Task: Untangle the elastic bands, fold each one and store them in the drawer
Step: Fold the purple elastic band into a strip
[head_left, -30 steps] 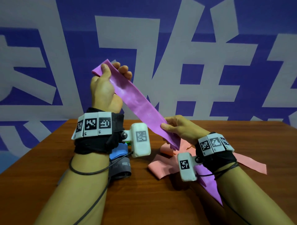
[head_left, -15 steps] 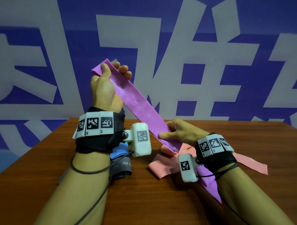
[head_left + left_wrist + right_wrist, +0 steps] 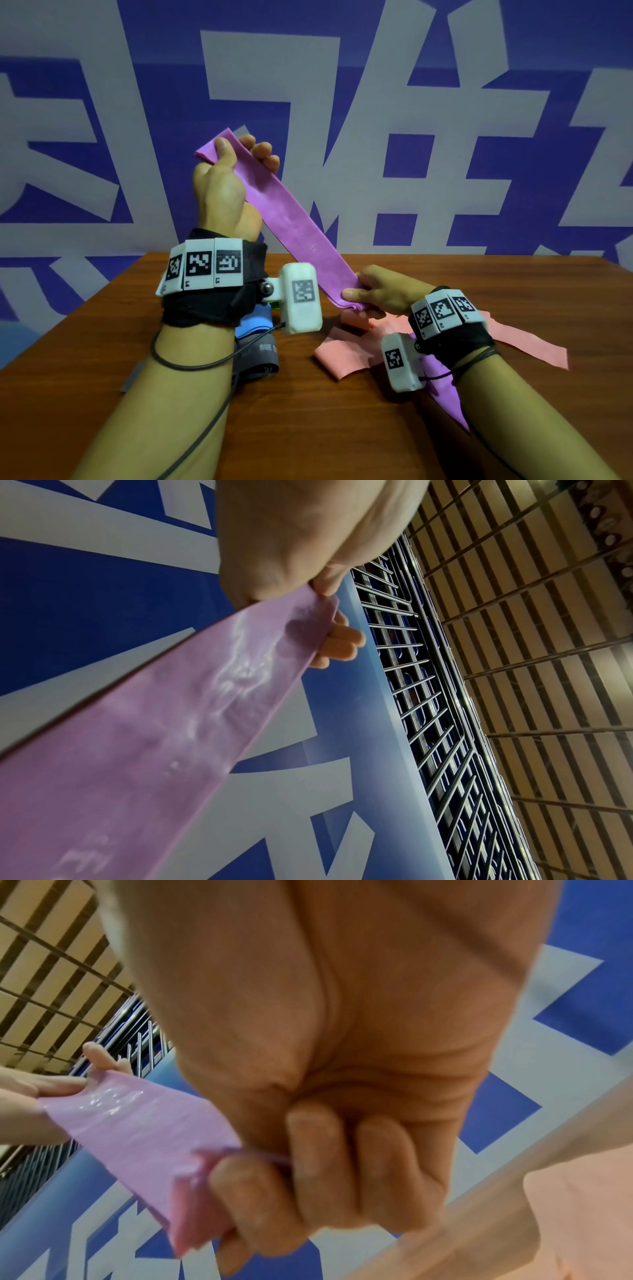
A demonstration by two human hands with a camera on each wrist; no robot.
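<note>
A purple elastic band (image 3: 291, 219) stretches slantwise above the table. My left hand (image 3: 236, 161) is raised and pinches its upper end between thumb and fingers (image 3: 339, 639). My right hand (image 3: 373, 294) is low near the table and grips the band's lower part, fingers (image 3: 308, 1172) curled round bunched purple band (image 3: 143, 1139). The band's loose tail (image 3: 448, 401) hangs below my right wrist. A pink band (image 3: 346, 356) lies crumpled on the wooden table (image 3: 342, 428) under my right hand. A blue band (image 3: 255, 322) and a grey band (image 3: 260, 356) lie under my left wrist. No drawer is in view.
A blue and white patterned wall (image 3: 445, 137) stands behind the table's far edge. The pink band's long end (image 3: 527, 346) runs out to the right across the tabletop. A wire grid (image 3: 445, 723) shows above the wall in the left wrist view.
My right hand has slid a little lower and left along the purple band, toward the table. My left hand holds the upper end in the same place.
</note>
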